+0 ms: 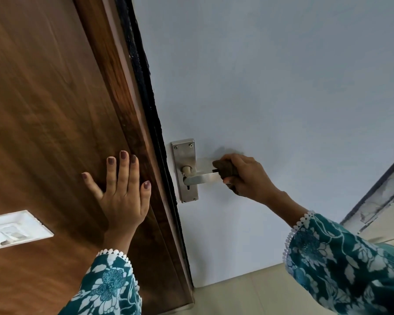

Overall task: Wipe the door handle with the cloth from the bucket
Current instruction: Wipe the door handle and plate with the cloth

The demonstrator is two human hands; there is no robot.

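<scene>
The pale door (271, 92) carries a steel plate (185, 170), fixed by screws near its left edge, from which a lever handle (201, 178) runs right. A dark cloth (226, 169), held in the grip of the right hand (246, 176), wraps the handle's right end. Left of the door, the brown wooden frame (55, 110) bears a white switch panel (11, 229) and the flat left hand (123, 189). A light floor (248, 296) lies below.

Brown cloth (226, 168) around steel handle (201, 178)
</scene>
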